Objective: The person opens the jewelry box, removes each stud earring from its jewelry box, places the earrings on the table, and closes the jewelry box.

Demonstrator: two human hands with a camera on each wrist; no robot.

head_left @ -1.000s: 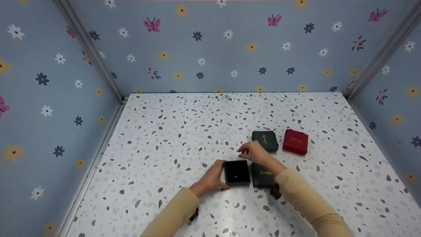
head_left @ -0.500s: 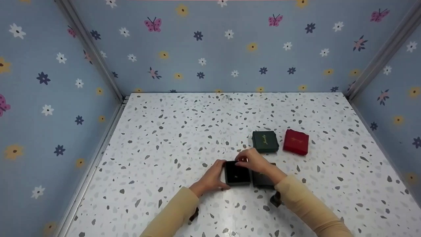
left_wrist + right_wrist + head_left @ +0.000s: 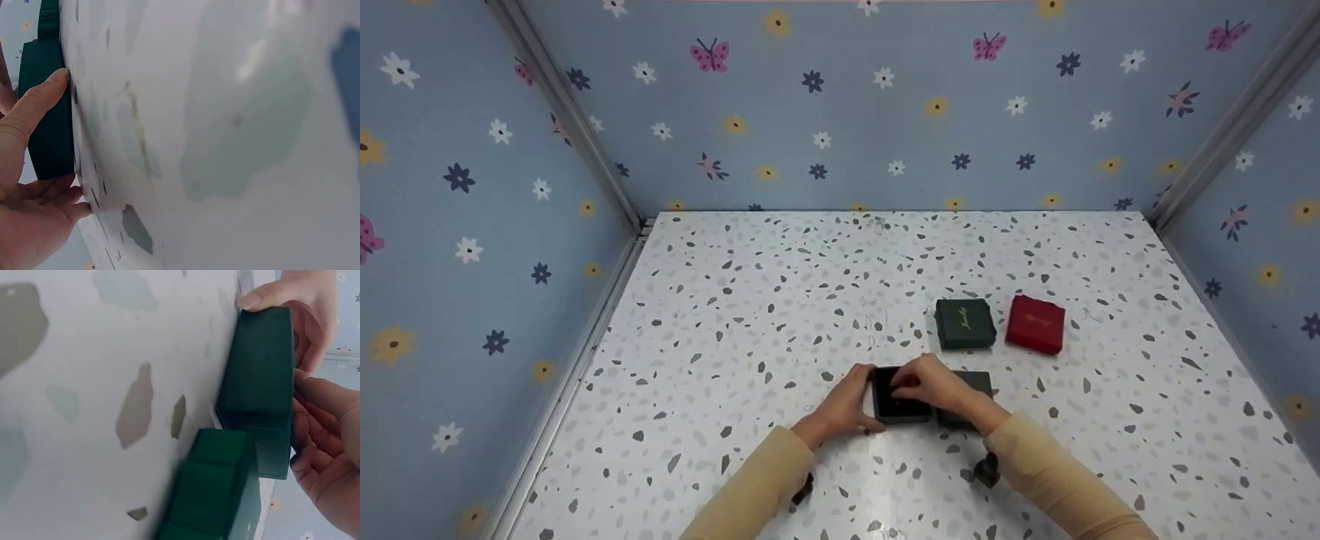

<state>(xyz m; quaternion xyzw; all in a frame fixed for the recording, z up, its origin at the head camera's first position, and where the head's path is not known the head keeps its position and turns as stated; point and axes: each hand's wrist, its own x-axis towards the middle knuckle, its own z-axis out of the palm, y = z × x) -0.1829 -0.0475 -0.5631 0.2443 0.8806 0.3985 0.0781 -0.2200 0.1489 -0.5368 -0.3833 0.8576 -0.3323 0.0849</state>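
Observation:
A dark green jewelry box base stands uncovered on the table, its inside lined in black. My left hand grips it from the left, thumb at the near side and fingers at the far side. In the left wrist view its green wall shows between thumb and fingers. My right hand reaches over the opening with curled fingers, fingertips at the black lining. Whether they pinch anything is hidden. A tiny shiny piece sits in the lining. The green lid lies just right of the base, partly under my right hand.
A second green jewelry box with gold lettering stands behind the lid, closed. To its right is a closed red box. Patterned blue panels border the speckled white table at the back and sides.
My right hand has come down and toward me, from above the box's far edge to its black lining. The left hand and the box have stayed in place.

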